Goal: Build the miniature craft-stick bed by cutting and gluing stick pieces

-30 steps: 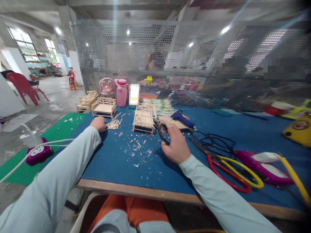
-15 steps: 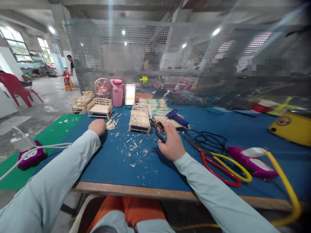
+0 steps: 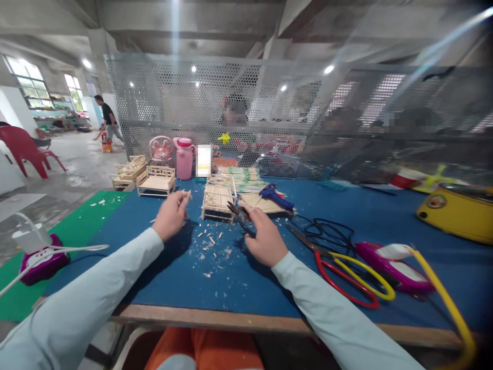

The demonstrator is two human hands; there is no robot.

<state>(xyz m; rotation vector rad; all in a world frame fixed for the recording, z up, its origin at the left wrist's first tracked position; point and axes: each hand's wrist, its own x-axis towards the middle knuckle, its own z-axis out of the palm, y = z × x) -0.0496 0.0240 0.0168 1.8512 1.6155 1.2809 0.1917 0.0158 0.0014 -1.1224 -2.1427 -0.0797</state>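
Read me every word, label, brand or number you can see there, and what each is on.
No text is readable.
Green markings on the pale bundle: too blurred.
Round badge on the yellow container: too small.
Lit screen: masked, unreadable.
Pliers: no lettering discernible.

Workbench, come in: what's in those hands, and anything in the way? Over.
Left hand: pinching at least one pale stick. Right hand: gripping pliers, tips near small wooden frame. Scraps on blue tabletop between hands.
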